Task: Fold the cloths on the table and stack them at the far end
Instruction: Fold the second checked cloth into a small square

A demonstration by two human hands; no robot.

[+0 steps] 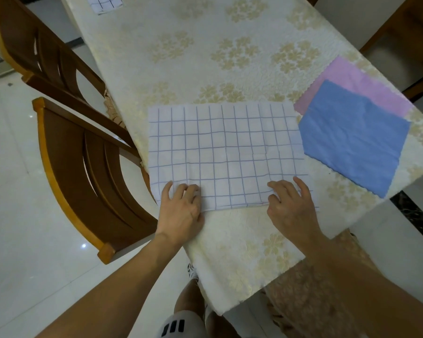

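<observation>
A white cloth with a blue grid [225, 152] lies spread flat on the near part of the table [205, 45]. My left hand [181, 211] grips its near left corner with curled fingers. My right hand [291, 206] pinches the near right corner, where the fabric ripples slightly. A blue cloth [352, 135] lies flat to the right, overlapping a pink cloth [347, 76] beneath it. At the far end, a folded checked cloth [103, 3] shows partly at the top edge of the view.
The table wears a cream floral tablecloth. Two wooden chairs [83, 154] stand along its left side, and another chair [405, 45] is at the far right. The table's near corner [220, 311] juts toward my legs.
</observation>
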